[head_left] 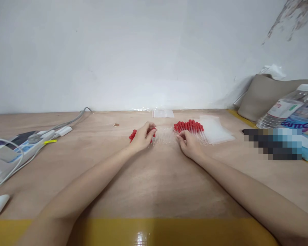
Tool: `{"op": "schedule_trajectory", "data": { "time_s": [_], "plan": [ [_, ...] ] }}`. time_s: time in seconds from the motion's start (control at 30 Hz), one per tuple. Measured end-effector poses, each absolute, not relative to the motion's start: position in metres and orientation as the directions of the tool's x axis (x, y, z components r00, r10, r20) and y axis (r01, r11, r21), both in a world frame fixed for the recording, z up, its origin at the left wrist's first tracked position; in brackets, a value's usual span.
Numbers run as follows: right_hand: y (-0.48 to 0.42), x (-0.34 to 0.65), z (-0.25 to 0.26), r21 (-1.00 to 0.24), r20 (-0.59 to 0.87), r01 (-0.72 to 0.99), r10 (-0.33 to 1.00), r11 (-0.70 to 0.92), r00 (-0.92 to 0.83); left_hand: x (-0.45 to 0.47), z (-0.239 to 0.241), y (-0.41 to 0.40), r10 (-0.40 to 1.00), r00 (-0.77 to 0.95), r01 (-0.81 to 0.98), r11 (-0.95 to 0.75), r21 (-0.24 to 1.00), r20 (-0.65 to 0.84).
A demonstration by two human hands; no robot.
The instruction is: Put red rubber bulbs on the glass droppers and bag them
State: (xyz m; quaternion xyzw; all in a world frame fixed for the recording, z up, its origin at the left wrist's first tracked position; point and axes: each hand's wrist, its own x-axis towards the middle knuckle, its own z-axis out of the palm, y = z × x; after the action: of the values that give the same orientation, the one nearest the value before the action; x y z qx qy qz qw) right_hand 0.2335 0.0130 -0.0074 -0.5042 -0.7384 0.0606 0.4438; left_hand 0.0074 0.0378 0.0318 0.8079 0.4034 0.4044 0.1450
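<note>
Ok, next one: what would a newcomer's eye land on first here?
Most likely the cluster of red tips beside the right hand, with more red at the left hand. Clear tubes lie in a row between the hands. After those, the pixelated patch at the right stands out, below a clear bottle.

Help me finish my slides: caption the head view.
Left hand and right hand flank a row of clear tubes beside red tops on a wooden table.
</note>
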Motion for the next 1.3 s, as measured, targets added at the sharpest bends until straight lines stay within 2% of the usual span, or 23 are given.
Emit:
{"op": "schedule_trajectory", "data": {
  "time_s": [0.2, 0.3, 0.4, 0.73, 0.97, 1.13, 1.3],
  "plan": [
    [0.004, 0.223, -0.009, -0.38, 0.674, 0.635, 0.672, 0.672, -0.307, -0.012, 0.0, 0.007, 0.823, 0.349, 0.357, -0.559, 0.749, 0.448],
    [-0.002, 0.218, -0.009, -0.302, 0.65, 0.643, 0.645, 0.704, -0.402, -0.009, -0.009, 0.006, 0.854, 0.363, 0.239, -0.471, 0.849, 0.372],
    [-0.005, 0.216, -0.009, -0.25, 0.64, 0.656, 0.63, 0.712, -0.44, -0.006, -0.012, 0.007, 0.885, 0.335, 0.236, -0.41, 0.881, 0.323],
    [-0.004, 0.217, -0.011, -0.2, 0.623, 0.644, 0.603, 0.739, -0.498, -0.005, -0.006, 0.006, 0.875, 0.306, 0.298, -0.463, 0.835, 0.375],
    [-0.002, 0.215, -0.012, -0.208, 0.629, 0.609, 0.582, 0.765, -0.516, -0.006, -0.003, 0.006, 0.813, 0.371, 0.468, -0.581, 0.666, 0.449],
    [0.002, 0.217, -0.01, -0.253, 0.594, 0.577, 0.595, 0.777, -0.541, -0.006, 0.001, 0.004, 0.78, 0.43, 0.444, -0.622, 0.645, 0.455],
    [0.008, 0.221, -0.009, -0.23, 0.594, 0.554, 0.566, 0.8, -0.571, -0.006, 0.004, 0.002, 0.727, 0.527, 0.439, -0.676, 0.591, 0.44]
  ]
}}
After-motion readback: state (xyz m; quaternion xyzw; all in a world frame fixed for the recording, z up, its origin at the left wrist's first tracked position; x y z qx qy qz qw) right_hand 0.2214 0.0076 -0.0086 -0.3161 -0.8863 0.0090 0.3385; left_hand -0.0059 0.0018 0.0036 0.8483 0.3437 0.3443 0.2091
